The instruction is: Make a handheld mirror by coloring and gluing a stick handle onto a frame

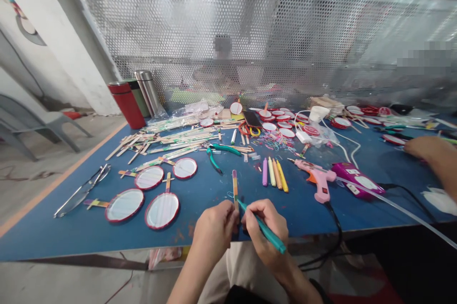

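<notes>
At the lower centre of the frame, a flat wooden stick (234,185) points away from the person, just above the near edge of the blue surface (207,194). The left hand (215,225) has its grip closed on the stick's near end, pinched between thumb and fingers. Purple, yellow-orange and green bands colour the stick's far part. The right hand (267,225) grips a teal marker (270,236), which slants up to the left with its tip at the green band. Just beyond, right of centre, four markers (274,174) in purple, pale yellow, orange and yellow lie side by side, and a pink glue gun (319,178) lies to their right, near a purple box (358,180). Teal-handled pliers (223,149) lie spread near the middle of the frame. Left of centre rest four round white paddles (162,210) with red rims and stick handles. Loose sticks (171,140) pile up behind them, and three flasks (126,104) stand at the upper left. Another person's arm (435,159) reaches in at the right edge.
</notes>
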Tool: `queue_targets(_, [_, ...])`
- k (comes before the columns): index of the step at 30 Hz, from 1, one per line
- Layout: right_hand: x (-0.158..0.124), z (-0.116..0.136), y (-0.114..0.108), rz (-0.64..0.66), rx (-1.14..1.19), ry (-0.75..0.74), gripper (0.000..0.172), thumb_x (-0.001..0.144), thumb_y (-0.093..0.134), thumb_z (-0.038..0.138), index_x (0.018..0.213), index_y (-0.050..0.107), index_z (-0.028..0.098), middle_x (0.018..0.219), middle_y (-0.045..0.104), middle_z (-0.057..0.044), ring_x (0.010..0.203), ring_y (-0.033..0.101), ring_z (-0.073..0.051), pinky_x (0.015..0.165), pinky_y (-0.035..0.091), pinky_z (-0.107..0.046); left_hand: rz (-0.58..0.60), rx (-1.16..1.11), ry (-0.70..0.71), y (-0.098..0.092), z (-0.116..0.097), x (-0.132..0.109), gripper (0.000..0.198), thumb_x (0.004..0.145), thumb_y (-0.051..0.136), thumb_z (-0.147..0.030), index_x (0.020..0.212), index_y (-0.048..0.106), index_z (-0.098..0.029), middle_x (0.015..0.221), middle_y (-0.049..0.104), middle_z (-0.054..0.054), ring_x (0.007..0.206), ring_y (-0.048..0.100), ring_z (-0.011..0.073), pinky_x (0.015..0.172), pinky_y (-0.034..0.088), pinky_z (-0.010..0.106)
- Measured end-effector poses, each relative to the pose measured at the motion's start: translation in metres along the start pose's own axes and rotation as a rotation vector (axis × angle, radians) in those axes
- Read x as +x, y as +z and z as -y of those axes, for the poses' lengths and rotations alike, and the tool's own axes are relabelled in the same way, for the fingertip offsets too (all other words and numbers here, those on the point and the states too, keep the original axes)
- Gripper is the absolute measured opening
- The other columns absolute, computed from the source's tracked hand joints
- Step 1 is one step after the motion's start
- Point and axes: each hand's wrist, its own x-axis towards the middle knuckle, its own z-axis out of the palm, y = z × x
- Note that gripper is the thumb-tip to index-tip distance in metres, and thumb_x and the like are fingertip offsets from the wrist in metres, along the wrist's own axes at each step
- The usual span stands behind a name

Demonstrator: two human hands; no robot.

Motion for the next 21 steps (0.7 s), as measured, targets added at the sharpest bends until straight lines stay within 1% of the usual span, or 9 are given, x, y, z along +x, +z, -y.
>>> queue_targets(5, [0.0002,0.0013,-0.0003,0.028,-0.018,-0.025,0.01,0.087,0.052,0.024,0.078,0.055,0.021,0.06,0.061,0.003,0.051,0.06,-0.012,0.051,0.046,-0.02,-0.012,0.013,0.008,0.0002,-0.0006,0.0001,0.025,0.089,0.039,-0.025,0.066,0.045,-0.022,0.054,0.058,-0.003,0.053,0.053,0.013,0.055,0.031,0.022])
queue_targets(8, [0.0002,0.0023,-0.0003,-0.014,-0.031,0.003,0.012,0.087,0.051,0.025,0.076,0.054,0.021,0.057,0.06,0.003,0.049,0.059,-0.011,0.05,0.046,-0.021,-0.004,0.0,0.0,-0.0003,-0.0011,0.0001,0.026,0.09,0.039,-0.026,0.064,0.044,-0.022,0.054,0.059,-0.003,0.052,0.054,0.0128,0.055,0.033,0.021])
queue_targets(13, [0.0005,0.0026,0.0013,-0.056,-0.002,0.013,0.009,0.087,0.053,0.025,0.08,0.056,0.02,0.062,0.064,0.002,0.052,0.062,-0.012,0.052,0.048,-0.021,0.004,-0.042,0.015,-0.0005,-0.0012,0.0005,0.027,0.091,0.038,-0.028,0.065,0.043,-0.022,0.057,0.061,-0.002,0.052,0.055,0.0128,0.056,0.034,0.021])
queue_targets(21, [0.0013,0.0024,0.0006,-0.001,-0.041,-0.014,0.011,0.088,0.052,0.024,0.079,0.055,0.021,0.06,0.061,0.003,0.051,0.06,-0.012,0.051,0.046,-0.02,-0.01,-0.016,0.011,-0.0003,-0.0005,0.0006,0.027,0.09,0.038,-0.027,0.063,0.039,-0.022,0.052,0.056,-0.004,0.048,0.05,0.0119,0.053,0.031,0.021])
